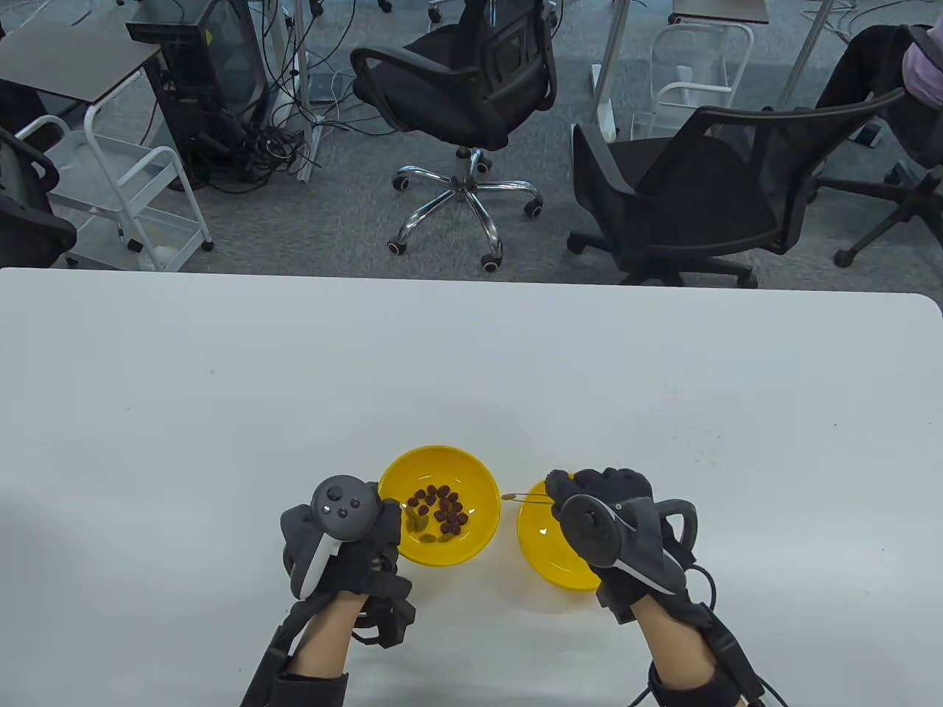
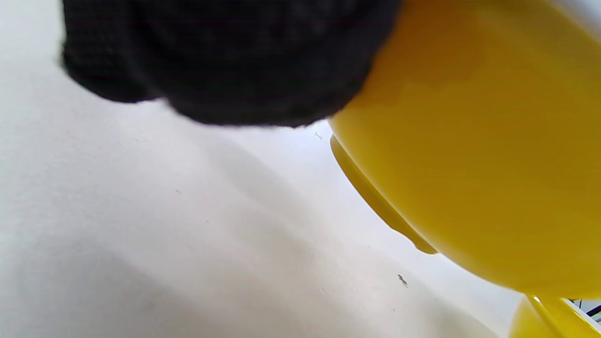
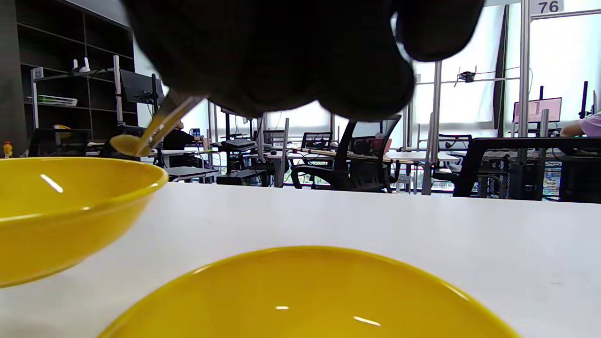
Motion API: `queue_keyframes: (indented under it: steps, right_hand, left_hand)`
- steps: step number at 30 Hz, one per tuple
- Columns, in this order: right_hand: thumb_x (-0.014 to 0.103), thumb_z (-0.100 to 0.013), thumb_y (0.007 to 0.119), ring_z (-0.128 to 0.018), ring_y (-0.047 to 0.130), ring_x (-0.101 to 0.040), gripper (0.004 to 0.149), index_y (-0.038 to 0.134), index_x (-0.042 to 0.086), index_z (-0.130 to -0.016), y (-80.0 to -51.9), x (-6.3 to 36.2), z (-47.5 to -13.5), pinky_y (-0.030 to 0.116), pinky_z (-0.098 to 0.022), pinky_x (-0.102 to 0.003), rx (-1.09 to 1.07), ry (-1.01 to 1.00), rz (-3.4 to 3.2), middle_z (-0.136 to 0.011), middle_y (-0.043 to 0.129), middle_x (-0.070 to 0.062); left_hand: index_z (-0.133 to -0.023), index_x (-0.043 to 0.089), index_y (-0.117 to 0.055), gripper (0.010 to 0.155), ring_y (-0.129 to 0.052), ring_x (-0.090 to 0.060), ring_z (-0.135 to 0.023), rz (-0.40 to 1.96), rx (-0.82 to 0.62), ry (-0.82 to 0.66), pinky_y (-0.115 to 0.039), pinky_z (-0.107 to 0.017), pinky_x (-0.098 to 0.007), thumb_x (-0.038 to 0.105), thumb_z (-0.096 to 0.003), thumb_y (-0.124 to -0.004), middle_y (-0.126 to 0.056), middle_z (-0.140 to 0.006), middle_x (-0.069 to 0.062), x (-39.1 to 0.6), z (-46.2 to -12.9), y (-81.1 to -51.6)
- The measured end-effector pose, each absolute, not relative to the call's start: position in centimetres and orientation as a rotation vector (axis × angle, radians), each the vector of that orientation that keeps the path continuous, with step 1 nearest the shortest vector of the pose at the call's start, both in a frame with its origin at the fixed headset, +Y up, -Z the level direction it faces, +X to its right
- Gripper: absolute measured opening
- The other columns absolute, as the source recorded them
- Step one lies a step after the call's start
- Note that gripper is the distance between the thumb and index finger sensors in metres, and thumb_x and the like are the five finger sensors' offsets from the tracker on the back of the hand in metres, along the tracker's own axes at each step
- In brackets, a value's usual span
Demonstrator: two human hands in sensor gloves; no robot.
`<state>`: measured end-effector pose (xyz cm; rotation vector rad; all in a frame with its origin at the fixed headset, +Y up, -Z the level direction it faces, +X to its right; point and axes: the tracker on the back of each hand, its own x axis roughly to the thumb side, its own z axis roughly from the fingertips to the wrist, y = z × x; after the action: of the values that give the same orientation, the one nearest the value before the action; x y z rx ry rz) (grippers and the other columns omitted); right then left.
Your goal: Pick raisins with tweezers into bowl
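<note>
A yellow bowl (image 1: 471, 471) near the table's front edge holds several dark and a few greenish raisins (image 1: 442, 509). A second yellow bowl (image 1: 541, 549) stands just to its right, partly under my right hand. My left hand (image 1: 346, 545) rests against the left bowl's left side (image 2: 469, 164). My right hand (image 1: 608, 515) holds thin metal tweezers (image 1: 527, 497) that point left. Their tips pinch a pale raisin (image 1: 507, 496) above the gap between the bowls. In the right wrist view that raisin (image 3: 124, 144) hangs over the left bowl's rim (image 3: 141, 185), and the right bowl (image 3: 305, 291) looks empty.
The white table (image 1: 471, 368) stretches far beyond the bowls. Behind its far edge stand two black office chairs (image 1: 663, 191), a white trolley (image 1: 125, 191) and cables on the floor.
</note>
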<state>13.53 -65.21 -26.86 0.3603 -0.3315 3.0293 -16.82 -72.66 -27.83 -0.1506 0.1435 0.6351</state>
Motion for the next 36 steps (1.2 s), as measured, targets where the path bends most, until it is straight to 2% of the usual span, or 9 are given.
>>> queue_keyframes:
  steps: [13, 26, 36]
  right_hand:
    - [0.034, -0.038, 0.084, -0.049, 0.096, -0.018, 0.047, 0.093, 0.020, -0.081, -68.4, 16.3, -27.9, 0.068, -0.062, -0.054, 0.220, -0.180, 3.184, -0.065, 0.093, -0.002]
    - [0.034, -0.038, 0.084, -0.049, 0.096, -0.019, 0.047, 0.093, 0.020, -0.082, -68.2, 16.6, -27.9, 0.068, -0.062, -0.054, 0.195, -0.198, 3.186, -0.065, 0.093, -0.002]
    - [0.034, -0.039, 0.083, -0.050, 0.097, -0.018, 0.048, 0.091, 0.019, -0.084, -66.8, 15.0, -27.3, 0.068, -0.061, -0.054, 0.285, -0.292, 3.135, -0.066, 0.092, -0.002]
  left_hand:
    - [-0.094, -0.003, -0.061, 0.052, -0.100, -0.002, -0.008, 0.634, -0.146, 0.147, -0.091, -0.029, -0.035, 0.031, -0.0556, -0.059, -0.100, -0.041, -0.003, -17.1, -27.9, -72.6]
    - [-0.094, -0.004, -0.061, 0.052, -0.100, -0.001, -0.008, 0.640, -0.148, 0.146, -0.091, -0.029, -0.035, 0.031, -0.0556, -0.059, -0.100, -0.041, -0.003, -17.1, -27.8, -72.6]
    - [-0.094, -0.003, -0.061, 0.052, -0.100, -0.001, -0.008, 0.643, -0.148, 0.143, -0.091, -0.029, -0.034, 0.031, -0.0556, -0.059, -0.100, -0.041, -0.003, -17.1, -27.8, -72.6]
